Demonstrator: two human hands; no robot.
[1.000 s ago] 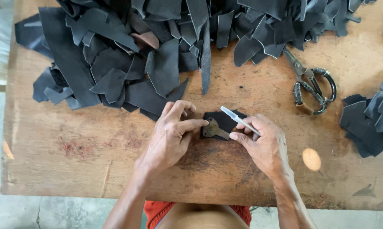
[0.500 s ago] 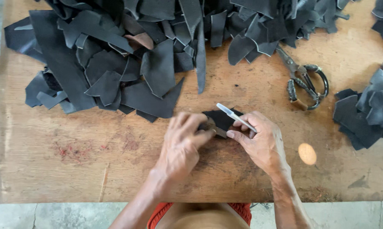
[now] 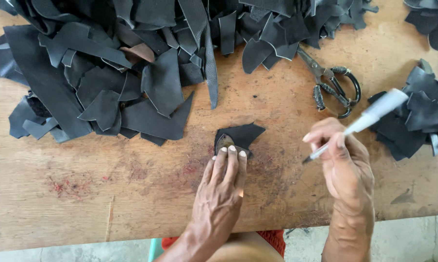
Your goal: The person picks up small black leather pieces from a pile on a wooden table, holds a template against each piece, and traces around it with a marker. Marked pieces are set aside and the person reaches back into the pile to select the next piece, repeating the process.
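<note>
Left hand (image 3: 223, 180) flat on leather piece (image 3: 240, 135); right hand (image 3: 346, 167) grips pen (image 3: 362, 122).

The right hand (image 3: 347, 167) has lifted its white pen (image 3: 359, 123) away to the right of the small black leather piece (image 3: 240, 135). The left hand (image 3: 223, 182) has flattened, fingertips pressing the small brown template (image 3: 224, 143).

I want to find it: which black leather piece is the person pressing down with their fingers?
The small black piece lying alone mid-table, with a brown template on it, under the left hand. The others lie untouched in heaps.
</note>
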